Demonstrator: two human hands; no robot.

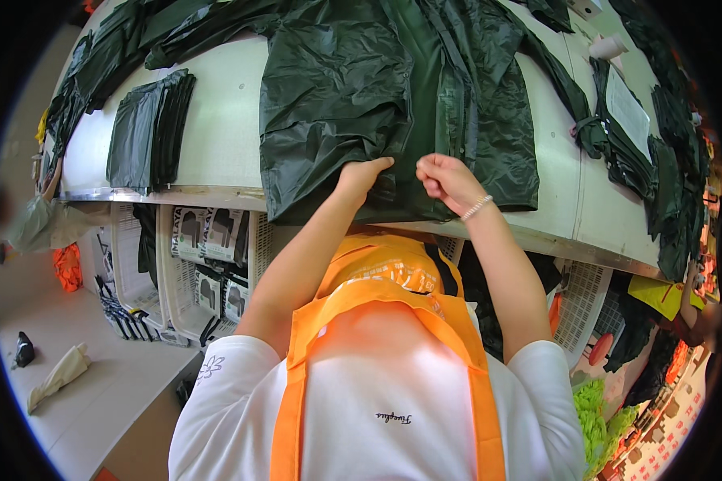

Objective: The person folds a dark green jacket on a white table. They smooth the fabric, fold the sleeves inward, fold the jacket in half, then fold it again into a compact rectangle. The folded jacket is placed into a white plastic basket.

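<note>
A dark green raincoat (333,88) with long sleeves lies spread on the pale table, front parted down the middle, its hem reaching the near edge. My left hand (364,178) is closed on the inner edge of the left front panel near the hem, thumb on top. Just to its right, my right hand (451,183), with a beaded bracelet at the wrist, is curled with thumb and forefinger pinched together over the opening. Whatever those fingers hold, if anything, is too small to make out. The inside of the coat shows between the hands.
A folded dark green stack (148,132) sits on the table to the left. More dark garments (626,156) lie at the right under a white sheet (627,112), near a white roll (608,48). White plastic baskets (165,264) with packages stand below the table edge.
</note>
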